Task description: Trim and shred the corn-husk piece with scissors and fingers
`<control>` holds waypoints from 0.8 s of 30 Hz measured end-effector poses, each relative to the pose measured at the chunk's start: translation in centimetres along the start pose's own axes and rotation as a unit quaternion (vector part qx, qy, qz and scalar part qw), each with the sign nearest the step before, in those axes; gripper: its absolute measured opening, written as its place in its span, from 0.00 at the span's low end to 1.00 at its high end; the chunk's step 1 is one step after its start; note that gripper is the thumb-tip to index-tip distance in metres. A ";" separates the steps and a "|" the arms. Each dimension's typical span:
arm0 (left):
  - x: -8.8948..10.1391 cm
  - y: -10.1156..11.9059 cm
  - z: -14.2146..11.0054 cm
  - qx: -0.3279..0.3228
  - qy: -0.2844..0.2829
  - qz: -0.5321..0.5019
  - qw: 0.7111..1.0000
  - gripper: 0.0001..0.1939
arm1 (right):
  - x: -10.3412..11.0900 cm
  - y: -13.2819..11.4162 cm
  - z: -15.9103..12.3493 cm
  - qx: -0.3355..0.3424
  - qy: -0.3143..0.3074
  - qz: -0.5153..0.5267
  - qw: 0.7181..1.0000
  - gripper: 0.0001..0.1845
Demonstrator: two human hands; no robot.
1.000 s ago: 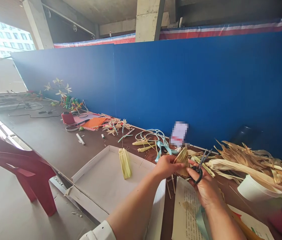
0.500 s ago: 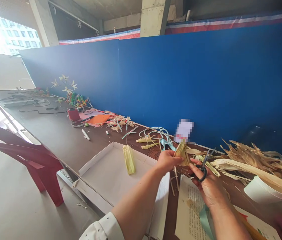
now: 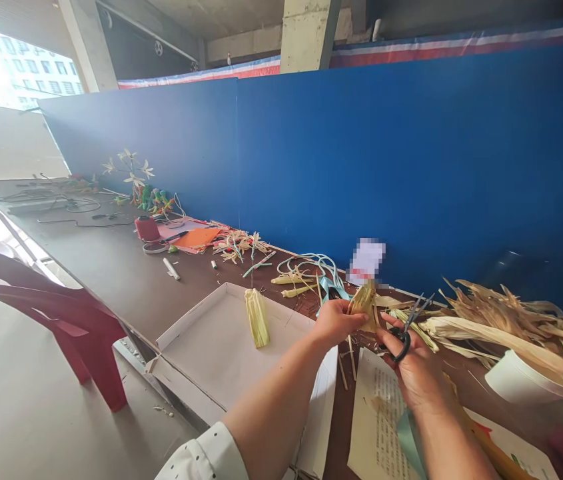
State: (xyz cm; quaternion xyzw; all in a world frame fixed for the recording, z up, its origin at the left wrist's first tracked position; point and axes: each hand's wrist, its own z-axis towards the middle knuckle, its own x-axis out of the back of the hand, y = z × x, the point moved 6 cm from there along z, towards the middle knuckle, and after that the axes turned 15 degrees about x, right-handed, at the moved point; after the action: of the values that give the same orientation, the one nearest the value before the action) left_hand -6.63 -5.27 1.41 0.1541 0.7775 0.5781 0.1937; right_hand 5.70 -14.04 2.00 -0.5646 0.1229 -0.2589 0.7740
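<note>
Left hand: closed, pinching a pale dried corn husk between thumb and fingers. The husk is held above the table, roughly upright, at the table's rear edge as seen from the wearer.

Right hand: grasping scissors by the black ring handle. The blades are slightly parted and point up and away from the husk. The fingertips meet the husk's right edge; whether they also pinch it cannot be told.

Markings:
- Printed page, below the hands: lines of small dark characters, too small to read; a brownish stain marks the upper part. A light blue ribbon crosses its right side.
- White sheet, right of the right forearm: red and green marks, illegible.
- White card, just behind the held husk: pixelated, with a reddish patch near the bottom; text obscured.

Adjacent items:
- Shallow white cardboard tray, left of the hands; a second, yellow-green husk overlaps its far part.
- White bowl, at right, partly beneath a heap of dried husks.
- Light blue cord, coiled near the card.
- Orange paper, beside a red spool.
</note>
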 end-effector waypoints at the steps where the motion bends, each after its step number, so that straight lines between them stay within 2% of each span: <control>1: 0.0 0.0 -0.1 0.001 -0.002 -0.001 1.000 0.08 | -0.1 0.0 -0.1 -0.014 0.000 0.019 1.000 0.26; 3: 0.0 0.1 -0.1 0.008 0.006 0.005 1.000 0.08 | -0.4 0.0 -0.3 -0.042 -0.009 0.064 0.997 0.26; 7: 0.1 0.1 -0.2 0.011 0.010 0.003 1.000 0.08 | -0.7 -0.5 -0.5 -0.033 -0.009 0.067 0.997 0.24; 13: -0.6 -0.3 -0.1 0.014 -0.060 -0.020 0.998 0.10 | -0.3 0.2 -0.3 -0.050 0.012 0.097 0.994 0.25; 18: -0.7 -0.5 0.0 0.035 -0.081 -0.075 0.993 0.08 | -0.4 0.6 -0.1 -0.053 0.018 0.104 0.993 0.28; 21: -0.5 -0.5 0.1 0.044 -0.072 -0.105 0.991 0.09 | -0.5 0.7 -0.3 -0.061 0.034 0.113 0.991 0.27; 24: 0.1 -0.4 0.3 0.053 -0.034 -0.135 0.989 0.09 | -0.4 0.4 -0.3 -0.061 0.031 0.099 0.993 0.26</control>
State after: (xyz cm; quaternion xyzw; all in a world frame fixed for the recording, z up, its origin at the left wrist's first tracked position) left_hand -6.61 -5.07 0.93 0.0774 0.8139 0.4988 0.2877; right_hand 5.32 -13.93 1.46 -0.5873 0.2176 -0.1910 0.7558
